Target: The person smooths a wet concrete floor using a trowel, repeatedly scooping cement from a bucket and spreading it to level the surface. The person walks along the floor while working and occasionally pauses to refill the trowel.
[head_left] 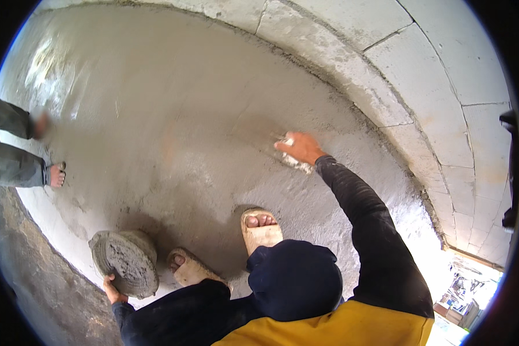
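My right hand (301, 148) is closed on a trowel that lies against the wet grey mortar (173, 109) on the floor. The trowel (297, 164) is pale and smeared with mortar, and the hand and some blur hide much of it. Lower left, my left hand (115, 288) grips the rim of a round bucket (149, 245). That bucket is tilted, its mouth toward the left, and its inside is coated with grey mortar. My arms are in dark sleeves, the right one stretched forward.
My feet, in pale sandals (260, 235), stand on the mortar beside the bucket. At the left edge are another person's trouser legs (14, 164) and bare feet. A pale block wall (421, 69) curves along the far and right side. Rougher dark ground (46, 277) lies lower left.
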A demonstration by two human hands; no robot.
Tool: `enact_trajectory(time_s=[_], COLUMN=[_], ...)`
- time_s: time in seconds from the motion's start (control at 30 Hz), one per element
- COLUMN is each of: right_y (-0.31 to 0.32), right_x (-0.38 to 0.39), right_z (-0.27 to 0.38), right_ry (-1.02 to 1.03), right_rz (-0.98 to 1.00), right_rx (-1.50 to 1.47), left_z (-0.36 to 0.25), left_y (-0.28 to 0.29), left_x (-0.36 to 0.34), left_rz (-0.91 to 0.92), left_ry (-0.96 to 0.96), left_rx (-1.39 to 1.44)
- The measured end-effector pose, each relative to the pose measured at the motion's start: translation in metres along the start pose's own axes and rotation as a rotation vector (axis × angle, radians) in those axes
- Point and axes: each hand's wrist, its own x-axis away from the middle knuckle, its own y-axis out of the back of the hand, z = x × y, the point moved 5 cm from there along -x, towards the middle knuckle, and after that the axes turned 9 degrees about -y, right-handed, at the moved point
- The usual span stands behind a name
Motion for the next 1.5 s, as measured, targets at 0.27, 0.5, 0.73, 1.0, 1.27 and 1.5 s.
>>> enact_trajectory(time_s=[0.27,0.5,0.73,1.0,1.27,1.5], right_y=[0.079,0.075,0.084,0.001,0.028,0.030], right_x=[-0.066,-0.093,-0.128,-0.048,-0.056,-0.025], right_z=[-0.079,-0.059,-0.046,0.095,-0.015,-0.086], right_ry=[-0.353,-0.130,-0.225,0.241,-0.243,-0.592], right_rz=[-0.293,-0.098,-0.232,0.108,-0.375,-0.376], right_rx=[-0.188,-0.078,-0.263,-0.034,-0.051,-0.626], left_z=[-0.003,-0.010,-0.008,-0.009,-0.008,0.001], left_y=[-0.009,-0.019,-0.010,-0.010,-0.010,-0.001], left_x=[0.013,0.010,0.011,0.011,0.007,0.007], left_rz=[-0.008,-0.072,-0.144,-0.149,-0.141,-0.191], left_ry=[-0.042,-0.077,-0.091,-0.111,-0.097,-0.049], left_rx=[0.092,0.160,0.135,0.161,0.147,0.136])
